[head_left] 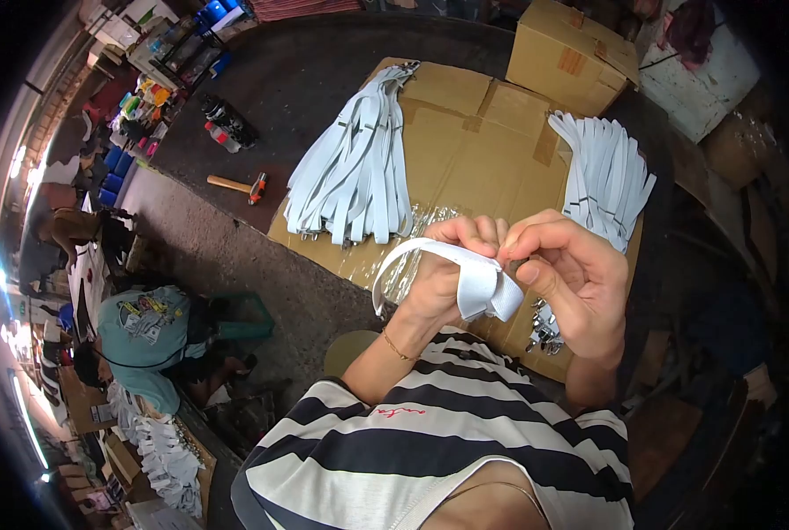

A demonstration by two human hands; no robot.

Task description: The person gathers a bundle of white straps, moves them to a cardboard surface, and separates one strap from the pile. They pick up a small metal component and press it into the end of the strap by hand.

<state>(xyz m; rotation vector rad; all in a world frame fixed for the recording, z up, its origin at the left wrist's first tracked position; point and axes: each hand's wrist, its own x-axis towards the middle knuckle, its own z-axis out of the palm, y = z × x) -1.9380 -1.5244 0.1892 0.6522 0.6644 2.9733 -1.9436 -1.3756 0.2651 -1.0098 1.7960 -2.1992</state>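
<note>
Holding a white elastic strap (481, 284) at chest height, above the cardboard sheet (465, 132), both hands work on its folded end. The left hand (438, 274) is closed around the loop; the right hand (575, 278) pinches the end. This looks like a folding step, and the next move needs a firm pinch. Two strap piles (354, 168) and a hammer (235, 185) lie on the counter (306, 79).

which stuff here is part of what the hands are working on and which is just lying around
In the job:
- white strap, pinched by left hand and right hand
- long strap pile
- smaller strap pile
- metal fittings
- flattened cardboard under it all

Probably just lying about:
- hammer
- cardboard box
- bottles
</note>
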